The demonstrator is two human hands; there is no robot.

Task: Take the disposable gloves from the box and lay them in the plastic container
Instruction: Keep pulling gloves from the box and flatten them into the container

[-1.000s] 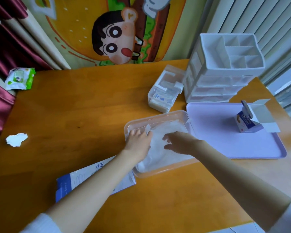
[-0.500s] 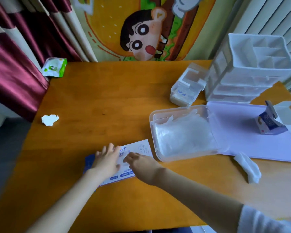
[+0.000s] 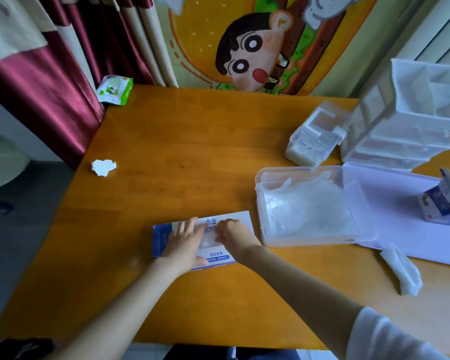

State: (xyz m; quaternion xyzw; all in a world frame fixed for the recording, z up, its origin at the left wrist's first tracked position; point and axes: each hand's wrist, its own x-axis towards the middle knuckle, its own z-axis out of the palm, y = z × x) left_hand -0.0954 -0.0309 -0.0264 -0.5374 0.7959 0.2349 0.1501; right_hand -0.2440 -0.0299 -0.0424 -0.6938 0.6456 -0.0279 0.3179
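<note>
The flat white and blue glove box (image 3: pixel 218 255) lies on the wooden table near the front edge. My left hand (image 3: pixel 183 244) rests flat on its left half, fingers straight. My right hand (image 3: pixel 235 236) is at the box's middle opening, where its curled fingertips pinch a clear disposable glove (image 3: pixel 207 241). To the right of the box stands the clear plastic container (image 3: pixel 260 183), apart from both hands. A loose pile of clear gloves (image 3: pixel 309 209) lies inside it.
A lilac tray (image 3: pixel 400 229) with a small blue carton (image 3: pixel 438 206) adjoins the container. Behind stand a white drawer organiser (image 3: pixel 413 113) and a small clear box (image 3: pixel 315 136). A white wad (image 3: pixel 400 271), crumpled tissue (image 3: pixel 103 167) and wipes pack (image 3: pixel 113 89) lie about.
Both hands left the container and came to the glove box. In the last half second my right hand's fingers closed in on the box's opening.
</note>
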